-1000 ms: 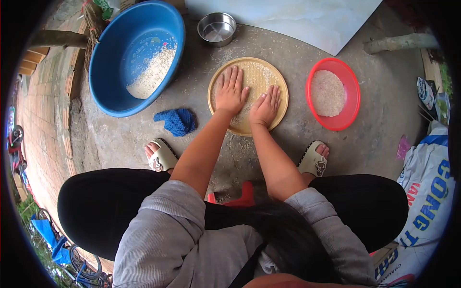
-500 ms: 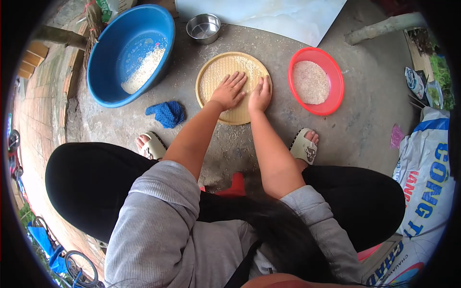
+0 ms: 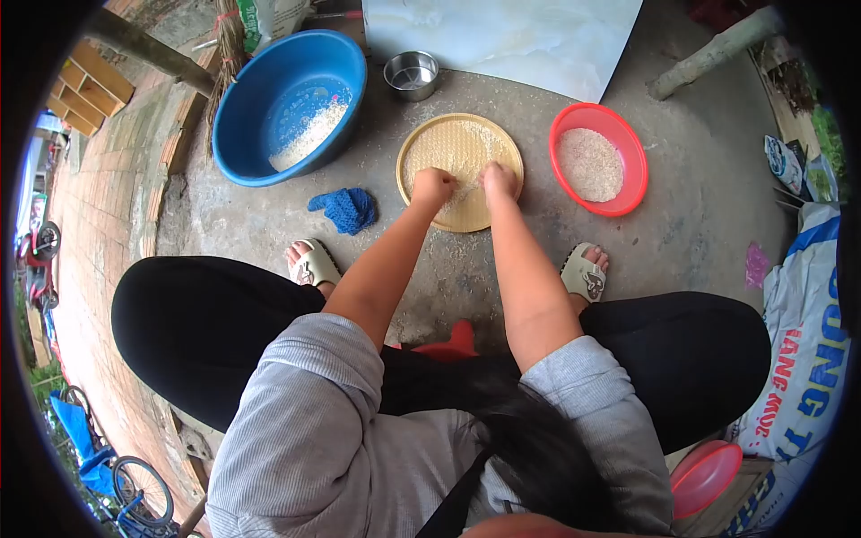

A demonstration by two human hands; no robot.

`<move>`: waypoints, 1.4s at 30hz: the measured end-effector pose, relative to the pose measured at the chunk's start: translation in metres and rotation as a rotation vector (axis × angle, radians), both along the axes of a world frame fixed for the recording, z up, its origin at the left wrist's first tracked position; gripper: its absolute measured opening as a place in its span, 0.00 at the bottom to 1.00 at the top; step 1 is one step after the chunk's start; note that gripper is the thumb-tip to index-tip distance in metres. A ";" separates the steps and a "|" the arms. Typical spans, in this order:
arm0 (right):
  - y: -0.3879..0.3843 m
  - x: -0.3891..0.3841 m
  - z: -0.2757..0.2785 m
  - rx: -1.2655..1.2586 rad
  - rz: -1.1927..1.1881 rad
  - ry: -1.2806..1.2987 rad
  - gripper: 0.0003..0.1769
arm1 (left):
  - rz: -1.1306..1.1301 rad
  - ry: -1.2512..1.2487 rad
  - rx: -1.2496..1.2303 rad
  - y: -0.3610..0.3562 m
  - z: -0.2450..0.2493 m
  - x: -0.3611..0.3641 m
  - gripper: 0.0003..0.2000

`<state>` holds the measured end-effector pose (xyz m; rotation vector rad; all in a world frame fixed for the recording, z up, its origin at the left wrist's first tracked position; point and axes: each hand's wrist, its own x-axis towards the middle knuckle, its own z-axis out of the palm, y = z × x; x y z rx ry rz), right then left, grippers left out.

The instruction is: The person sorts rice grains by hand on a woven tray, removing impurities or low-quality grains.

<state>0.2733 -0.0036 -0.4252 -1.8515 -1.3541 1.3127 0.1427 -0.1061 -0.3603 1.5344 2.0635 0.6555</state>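
Observation:
A round woven bamboo tray [image 3: 429,143] lies on the ground before me, with pale rice grains [image 3: 480,142] scattered over its surface. Over the tray's left half, my left hand [image 3: 434,186] is closed, its fingers curled inward and down. My right hand [image 3: 499,182] is closed too, fingers bunched near the tray's right side. Whatever either hand pinches is too small or hidden to name. To the right stands a red basin [image 3: 639,166] with a layer of rice [image 3: 589,165] in it. A big blue tub [image 3: 235,134] at the left holds more rice [image 3: 309,142].
A metal bowl [image 3: 412,75] sits behind the tray, near a pale marbled panel [image 3: 502,40]. A crumpled blue cloth [image 3: 345,211] lies left of the tray. White printed sacks [image 3: 798,332] and a pink basin [image 3: 707,477] are at my right. Wooden poles [image 3: 713,58] lean in at the back.
Both hands have gone from flat or loosely cupped on the tray to curled closed. My left hand has drawn back toward the tray's near-left part. The camera view has shifted somewhat.

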 end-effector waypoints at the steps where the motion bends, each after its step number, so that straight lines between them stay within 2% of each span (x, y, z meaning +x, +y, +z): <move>1: -0.012 -0.002 0.029 -0.187 -0.014 0.170 0.22 | 0.131 -0.185 -0.122 0.007 0.006 -0.003 0.10; 2: -0.022 -0.003 0.051 -0.375 -0.026 0.340 0.21 | 0.172 -0.322 -0.108 0.018 -0.002 -0.012 0.11; 3: -0.025 -0.005 0.059 -0.371 -0.026 0.343 0.21 | 0.163 -0.475 -0.110 0.026 0.009 -0.016 0.10; 5: -0.030 -0.009 0.070 -0.589 -0.049 0.616 0.28 | 0.008 -0.729 -0.086 0.039 0.032 -0.024 0.12; 6: -0.031 -0.011 0.080 -0.588 -0.048 0.621 0.28 | 0.007 -0.724 -0.086 0.044 0.051 -0.025 0.12; 8: -0.034 -0.010 0.098 -0.669 -0.151 0.949 0.27 | -0.198 -0.346 -0.333 0.053 0.088 -0.023 0.15; 9: -0.031 -0.008 0.094 -0.670 -0.153 0.946 0.27 | -0.199 -0.349 -0.334 0.055 0.092 -0.023 0.15; 11: -0.014 -0.004 0.068 -0.680 -0.234 1.051 0.24 | -0.117 0.154 -0.163 0.058 0.094 -0.028 0.17; 12: -0.001 0.006 0.041 -0.785 -0.202 1.201 0.20 | -0.165 0.219 -0.155 0.064 0.072 -0.040 0.22; 13: -0.001 0.007 0.043 -0.785 -0.201 1.199 0.20 | -0.164 0.218 -0.154 0.060 0.054 -0.043 0.22; 15: -0.004 0.010 0.051 -0.558 -0.311 0.945 0.17 | -0.253 0.260 -0.212 0.048 0.032 -0.042 0.26; 17: -0.004 0.012 0.048 -0.550 -0.371 0.970 0.16 | -0.327 0.205 -0.226 0.019 0.031 -0.024 0.30; 19: -0.004 0.013 0.047 -0.542 -0.435 0.992 0.16 | -0.158 0.265 -0.172 -0.009 0.018 -0.004 0.30; 20: -0.005 0.013 0.046 -0.544 -0.474 0.992 0.16 | -0.067 0.157 -0.028 -0.015 0.007 -0.001 0.23; 21: -0.006 0.012 0.046 -0.547 -0.513 0.991 0.16 | -0.070 0.154 -0.032 -0.017 -0.009 -0.007 0.23; 23: -0.009 0.010 0.046 -0.553 -0.489 0.948 0.17 | -0.112 -0.048 0.118 -0.018 -0.031 -0.022 0.14; 24: -0.010 0.009 0.045 -0.557 -0.457 0.909 0.18 | -0.020 -0.083 0.071 -0.017 -0.022 -0.024 0.08; 25: -0.010 0.008 0.043 -0.558 -0.454 0.908 0.18 | -0.017 -0.083 0.071 -0.012 -0.011 -0.027 0.08; 27: -0.012 0.006 0.038 -0.589 -0.377 0.846 0.19 | 0.230 -0.500 -0.096 0.001 0.007 -0.033 0.08; 28: -0.013 0.003 0.040 -0.592 -0.377 0.848 0.19 | 0.159 -0.775 -0.121 0.011 0.010 -0.037 0.12; 29: -0.013 0.001 0.042 -0.628 -0.350 0.869 0.19 | 0.160 -0.773 -0.125 0.020 0.012 -0.040 0.12; 31: -0.016 -0.004 0.043 -0.666 -0.327 0.889 0.19 | -0.197 -0.809 -0.223 0.035 0.039 -0.036 0.16; 32: -0.016 -0.007 0.043 -0.656 -0.283 0.973 0.18 | -0.197 -0.812 -0.227 0.039 0.044 -0.034 0.16; 34: -0.017 -0.010 0.049 -0.642 -0.270 1.057 0.17 | -0.111 -0.029 -0.023 0.045 0.042 -0.030 0.19; 35: -0.016 -0.010 0.052 -0.644 -0.267 1.052 0.17 | -0.106 -0.032 -0.023 0.042 0.040 -0.027 0.19; 37: -0.006 -0.006 0.046 -0.627 -0.396 1.078 0.16 | -0.028 -0.041 0.175 0.031 0.028 -0.018 0.20; 39: -0.004 0.001 0.044 -0.586 -0.454 1.081 0.16 | -0.147 0.029 0.244 0.014 0.004 -0.002 0.22; 41: -0.002 0.005 0.044 -0.538 -0.517 1.086 0.17 | -0.199 0.205 0.293 -0.012 0.002 0.023 0.19; 42: -0.001 0.007 0.041 -0.515 -0.562 1.080 0.18 | -0.202 0.204 0.294 -0.017 -0.005 0.025 0.19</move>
